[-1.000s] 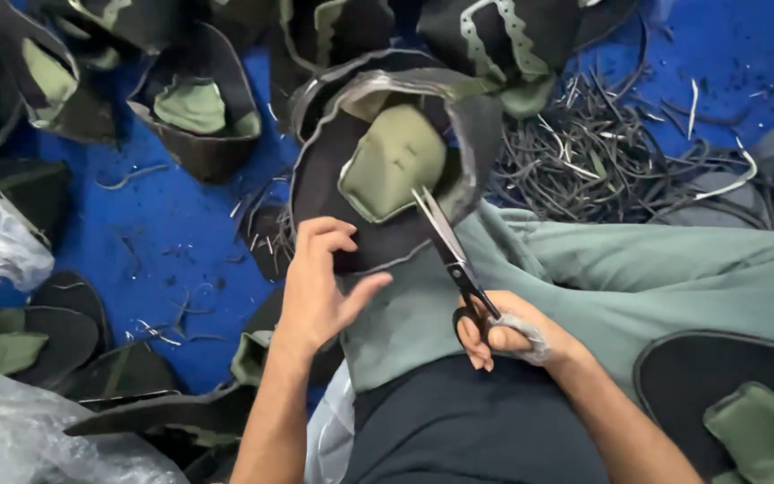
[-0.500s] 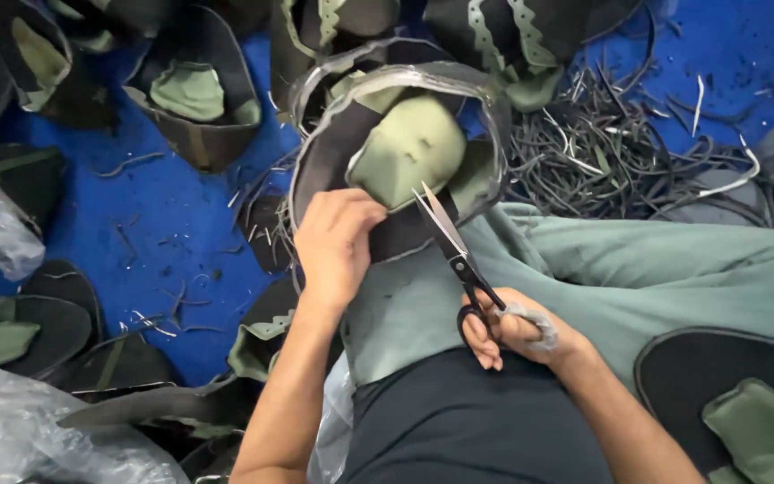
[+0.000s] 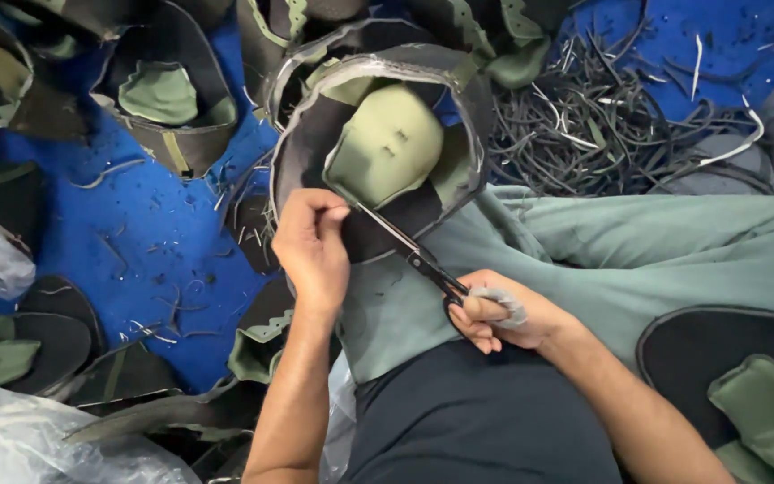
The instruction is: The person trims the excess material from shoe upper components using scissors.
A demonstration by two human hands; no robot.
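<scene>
The shoe upper (image 3: 387,152) lies on the person's lap, with the scissors (image 3: 409,251) just near of it. Trimmed strips (image 3: 602,116) lie far right, other uppers (image 3: 167,108) far left.

We cannot see the scissor (image 3: 414,255) tips, which vanish behind the left hand (image 3: 313,246). The fingertips of that hand curl out of sight around the edge of the black and green shoe piece (image 3: 378,152). The right hand (image 3: 499,314) covers the scissor handles. Both forearms are cut off at the near edge. A second shoe piece (image 3: 745,385) at near right is cropped by the frame.
</scene>
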